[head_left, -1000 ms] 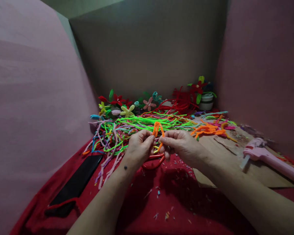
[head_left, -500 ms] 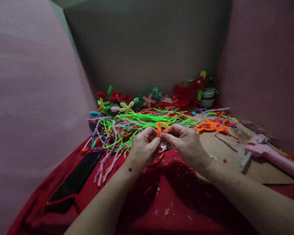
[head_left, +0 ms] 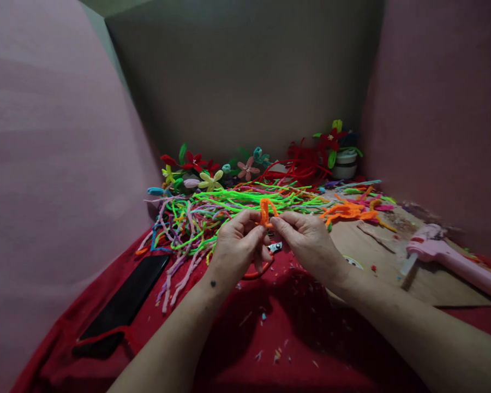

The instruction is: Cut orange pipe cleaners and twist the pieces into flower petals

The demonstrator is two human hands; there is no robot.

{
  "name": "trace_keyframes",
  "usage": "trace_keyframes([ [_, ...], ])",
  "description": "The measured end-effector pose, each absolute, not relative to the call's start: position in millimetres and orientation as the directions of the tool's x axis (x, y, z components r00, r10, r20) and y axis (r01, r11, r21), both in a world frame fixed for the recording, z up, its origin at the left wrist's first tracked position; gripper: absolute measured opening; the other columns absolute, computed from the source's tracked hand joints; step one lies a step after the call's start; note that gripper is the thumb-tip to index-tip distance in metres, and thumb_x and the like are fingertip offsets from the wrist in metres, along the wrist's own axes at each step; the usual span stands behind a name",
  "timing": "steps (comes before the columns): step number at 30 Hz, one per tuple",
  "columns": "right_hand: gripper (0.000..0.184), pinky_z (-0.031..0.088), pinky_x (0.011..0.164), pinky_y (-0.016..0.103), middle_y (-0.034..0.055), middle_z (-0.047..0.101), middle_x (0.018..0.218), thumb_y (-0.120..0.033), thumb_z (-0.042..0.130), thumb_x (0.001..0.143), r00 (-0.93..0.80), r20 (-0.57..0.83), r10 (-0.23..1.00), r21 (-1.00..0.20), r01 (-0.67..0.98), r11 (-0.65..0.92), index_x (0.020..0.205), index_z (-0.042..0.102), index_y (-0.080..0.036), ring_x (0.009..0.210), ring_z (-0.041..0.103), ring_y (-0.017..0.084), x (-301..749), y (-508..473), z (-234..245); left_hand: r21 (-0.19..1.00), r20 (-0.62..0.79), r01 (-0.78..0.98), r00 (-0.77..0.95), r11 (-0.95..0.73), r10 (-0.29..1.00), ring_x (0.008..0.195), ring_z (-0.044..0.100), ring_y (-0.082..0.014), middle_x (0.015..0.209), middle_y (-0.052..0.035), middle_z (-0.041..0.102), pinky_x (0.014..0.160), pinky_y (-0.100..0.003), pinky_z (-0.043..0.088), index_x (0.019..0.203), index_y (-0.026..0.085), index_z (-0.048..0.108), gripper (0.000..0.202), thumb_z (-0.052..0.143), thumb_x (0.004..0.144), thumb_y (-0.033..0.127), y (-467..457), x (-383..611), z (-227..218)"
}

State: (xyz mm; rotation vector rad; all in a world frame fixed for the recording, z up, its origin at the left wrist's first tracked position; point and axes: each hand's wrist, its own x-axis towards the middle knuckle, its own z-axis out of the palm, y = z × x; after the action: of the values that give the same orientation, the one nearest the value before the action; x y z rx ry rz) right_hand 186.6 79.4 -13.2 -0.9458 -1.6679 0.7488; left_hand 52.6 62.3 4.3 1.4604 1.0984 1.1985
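Note:
Between my two hands an orange pipe cleaner [head_left: 264, 210] stands up, bent into loops. My left hand [head_left: 242, 240] pinches its left side between thumb and fingers. From the other side, my right hand [head_left: 305, 237] grips its lower right end with thumb and forefinger. Below my fingers, scissors with red-orange handles [head_left: 258, 273] lie on the red cloth [head_left: 278, 322], partly hidden by my left hand. Just behind my hands spreads a heap of pipe cleaners, bright green ones [head_left: 245, 199] on top.
A pink glue gun [head_left: 445, 251] rests on cardboard [head_left: 380, 273] at right, near orange pipe cleaners [head_left: 347, 210]. A black phone [head_left: 126, 300] lies at left. Fuzzy flowers [head_left: 210, 180] and a small pot [head_left: 344, 164] stand at the back. Pink panels [head_left: 57, 164] flank the space.
The orange loops have risen slightly and their opening looks narrower. My left fingers have shifted a little, and more of the scissors' pivot shows beneath. The view has moved slightly.

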Motion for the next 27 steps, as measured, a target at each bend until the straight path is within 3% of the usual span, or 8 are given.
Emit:
trace_keyframes([
  [4, 0.030, 0.030, 0.047, 0.022, -0.0025, 0.047, 0.052, -0.034, 0.049, 0.081, -0.264, 0.372, 0.890, -0.908, 0.092, 0.408, 0.057, 0.054, -0.016, 0.048, 0.041, 0.008, 188, 86, -16, 0.986, 0.146, 0.056, 0.170, -0.158, 0.975, 0.036, 0.054, -0.0119, 0.054, 0.0040, 0.054, 0.029, -0.020, 0.043, 0.087, 0.015, 0.050, 0.019, 0.055, 0.073, 0.026, 62, 55, 4],
  [7, 0.029, 0.030, 0.043, 0.022, -0.0035, 0.047, 0.050, -0.040, 0.055, 0.076, -0.380, 0.215, 0.900, -0.974, -0.016, 0.226, 0.060, 0.055, -0.016, 0.043, 0.040, 0.007, 192, 95, -19, 0.985, 0.139, 0.081, 0.170, -0.154, 0.976, 0.038, 0.056, -0.0123, 0.054, 0.0034, 0.055, 0.031, -0.021, 0.045, 0.084, 0.014, 0.050, 0.015, 0.054, 0.073, 0.024, 63, 57, 4],
  [11, 0.028, 0.037, 0.048, 0.022, -0.0021, 0.053, 0.057, -0.041, 0.066, 0.066, -0.372, 0.155, 0.915, -0.968, -0.244, 0.065, 0.067, 0.056, -0.015, 0.047, 0.046, 0.008, 196, 101, -18, 0.983, 0.118, 0.123, 0.168, -0.140, 0.979, 0.039, 0.057, -0.0111, 0.056, 0.0030, 0.056, 0.034, -0.021, 0.047, 0.079, 0.014, 0.049, 0.010, 0.052, 0.074, 0.022, 62, 58, 4],
  [13, 0.026, 0.039, 0.051, 0.023, -0.0010, 0.056, 0.061, -0.040, 0.065, 0.068, -0.340, 0.208, 0.917, -0.936, -0.342, 0.085, 0.071, 0.058, -0.015, 0.050, 0.048, 0.008, 195, 101, -16, 0.981, 0.090, 0.149, 0.198, -0.120, 0.976, 0.040, 0.057, -0.0111, 0.058, 0.0028, 0.056, 0.035, -0.021, 0.047, 0.079, 0.015, 0.048, 0.009, 0.052, 0.074, 0.022, 62, 58, 3],
  [16, 0.022, 0.038, 0.052, 0.023, 0.0001, 0.058, 0.058, -0.036, 0.061, 0.071, -0.274, 0.257, 0.927, -0.924, -0.350, 0.153, 0.064, 0.060, -0.015, 0.050, 0.048, 0.008, 194, 99, -15, 0.980, 0.028, 0.185, 0.252, -0.077, 0.967, 0.044, 0.060, -0.0128, 0.059, 0.0020, 0.058, 0.035, -0.021, 0.047, 0.079, 0.015, 0.048, 0.009, 0.052, 0.073, 0.021, 64, 58, 1],
  [20, 0.022, 0.037, 0.050, 0.024, 0.0006, 0.058, 0.052, -0.031, 0.061, 0.070, -0.207, 0.221, 0.953, -0.937, -0.315, 0.149, 0.056, 0.059, -0.015, 0.047, 0.048, 0.009, 193, 95, -14, 0.974, -0.024, 0.225, 0.246, -0.033, 0.969, 0.046, 0.061, -0.0139, 0.058, 0.0013, 0.059, 0.036, -0.022, 0.048, 0.072, 0.016, 0.048, 0.009, 0.055, 0.071, 0.022, 66, 57, 0],
  [27, 0.019, 0.037, 0.047, 0.024, 0.0007, 0.059, 0.051, -0.031, 0.066, 0.066, -0.152, 0.193, 0.969, -0.921, -0.368, 0.126, 0.057, 0.061, -0.015, 0.044, 0.048, 0.008, 193, 97, -15, 0.952, 0.023, 0.292, 0.245, -0.096, 0.969, 0.043, 0.060, -0.0141, 0.050, 0.0035, 0.057, 0.033, -0.020, 0.046, 0.068, 0.018, 0.048, 0.011, 0.056, 0.070, 0.024, 65, 54, -1],
])
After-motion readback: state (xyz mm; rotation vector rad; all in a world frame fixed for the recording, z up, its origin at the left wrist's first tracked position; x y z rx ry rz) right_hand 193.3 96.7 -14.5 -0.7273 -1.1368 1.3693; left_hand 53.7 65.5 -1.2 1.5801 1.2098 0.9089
